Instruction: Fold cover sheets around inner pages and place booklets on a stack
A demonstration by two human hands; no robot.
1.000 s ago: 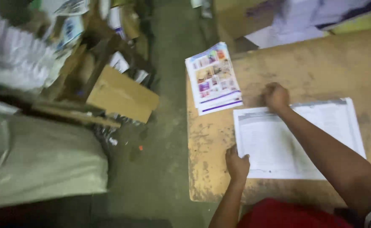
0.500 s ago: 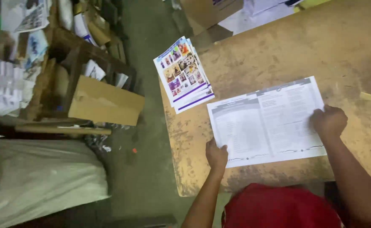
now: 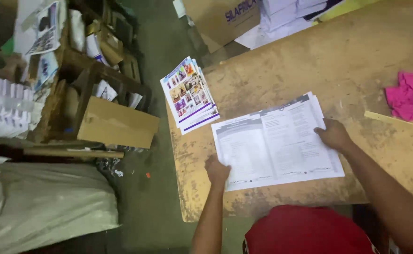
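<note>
Presently your left hand [image 3: 216, 170] presses down on the lower left corner of the printed sheets [image 3: 276, 141], its grip closed into a loose fist on the paper. Your right hand [image 3: 333, 134] lies flat on the right edge of the same sheets, fingers together, resting on top rather than pinching. The sheets are a thin white stack, spread open like a double page, lying at the centre of the frame on the worn wooden counter [image 3: 310, 61].

Just up and left of the sheets, near the counter's left edge, sits a stack of colourful booklets [image 3: 189, 94], apart from the sheets. At the right edge of the frame a crumpled pink cloth [image 3: 406, 96] lies on the counter, with a pale wooden stick [image 3: 384, 117] beside it. Off the counter, on the left of the frame, a cardboard box [image 3: 117, 123] leans against a cluttered wooden rack [image 3: 70, 70]. A grey sack [image 3: 46, 202] fills the lower left.
</note>
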